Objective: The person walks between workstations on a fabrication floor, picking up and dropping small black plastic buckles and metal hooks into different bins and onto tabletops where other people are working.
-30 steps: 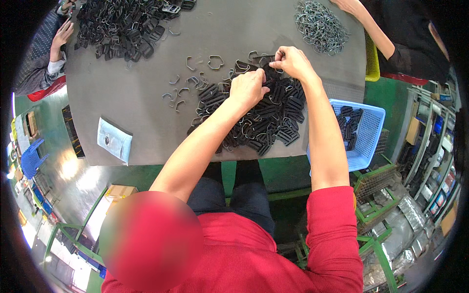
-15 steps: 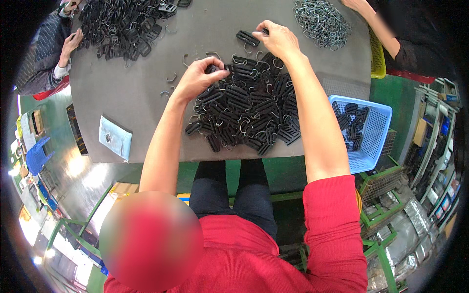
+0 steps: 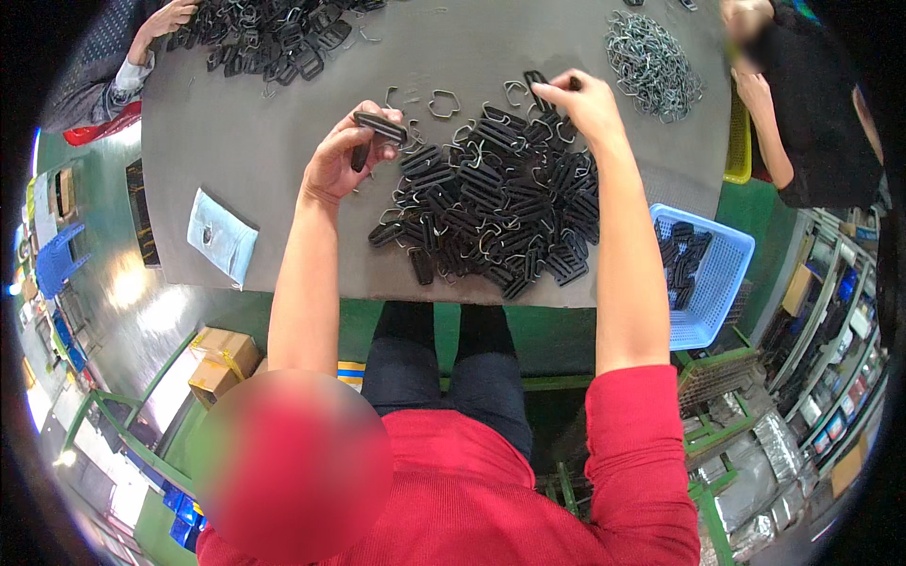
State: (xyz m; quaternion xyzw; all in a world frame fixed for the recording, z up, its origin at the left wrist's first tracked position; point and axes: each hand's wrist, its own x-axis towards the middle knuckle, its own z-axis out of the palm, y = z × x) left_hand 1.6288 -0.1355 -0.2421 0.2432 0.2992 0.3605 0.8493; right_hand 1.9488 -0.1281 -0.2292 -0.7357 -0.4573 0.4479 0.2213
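Blk buckle (image 3: pixel 381 127) part-hides L fingers (image 3: pixel 345 139).

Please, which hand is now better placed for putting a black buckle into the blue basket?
Likely the right hand: the blue basket is on that side, beside the right forearm. The left hand, holding a black buckle, is farther, across the black pile.

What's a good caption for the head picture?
Left hand holds black buckles; right hand is at the far edge of a big pile.
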